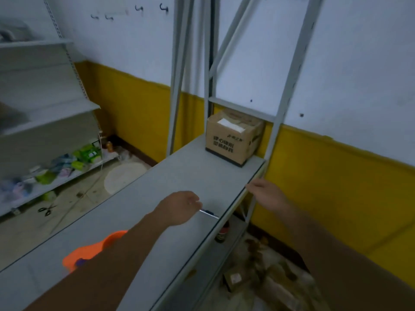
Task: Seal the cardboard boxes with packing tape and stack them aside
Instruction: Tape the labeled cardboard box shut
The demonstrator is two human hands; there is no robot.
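The box (pixel 234 136) is seen standing at the far end of the shelf (pixel 157 198), near its right corner, with its flaps down and a white label on top. Whether tape has been laid over its seam cannot be made out through the blur. Well short of the box, the left hand (pixel 179 206) is held over the shelf with its fingers curled round a thin pale tool (pixel 208 213). The right hand (pixel 267 194) is laid against the shelf edge, nearer than the box, with fingers together and fairly straight. If the tool is a blade, the shelf could be scored or the right hand nicked, since the tip is pointed toward it. The box could be tipped off the corner by a careless pull. No tape is seen, so sealing may be held up. Scissors (pixel 47 209) are left on the floor, far to the left of the box. The kind of tool cannot be told, the left fingertips are hidden by the hand, and an orange thing (pixel 96 250) is partly covered by the left arm.
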